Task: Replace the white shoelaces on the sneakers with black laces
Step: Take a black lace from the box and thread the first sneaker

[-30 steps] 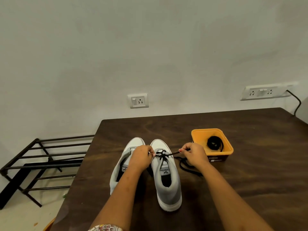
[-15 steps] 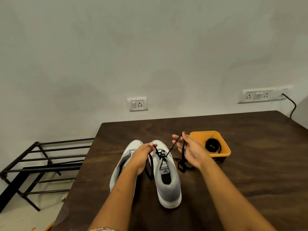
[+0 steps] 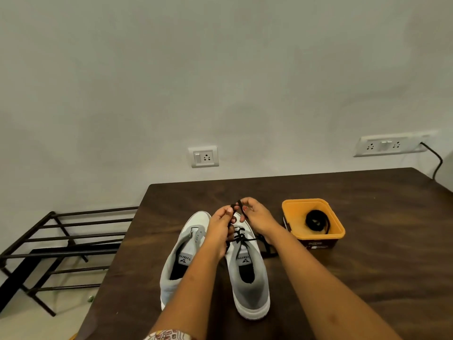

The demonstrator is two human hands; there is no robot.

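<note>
Two grey-and-white sneakers stand side by side on the dark wooden table (image 3: 367, 266), toes toward the wall. The right sneaker (image 3: 250, 285) carries a black lace (image 3: 241, 238) threaded across its eyelets. The left sneaker (image 3: 180, 256) shows no lace. My left hand (image 3: 220, 224) and my right hand (image 3: 256, 214) meet above the right sneaker's toe, each pinching an end of the black lace. A loose stretch of lace trails onto the table right of the shoe.
An orange tub (image 3: 315, 204) at the right of the shoes holds a coiled black lace (image 3: 316, 220). A black metal rack (image 3: 61, 244) stands on the floor left of the table. Wall sockets (image 3: 203, 157) and a plugged cable (image 3: 436, 160) are behind.
My hands were spread apart, pulling the lace ends sideways; they have since risen and come together above the right sneaker's toe, both pinching the lace.
</note>
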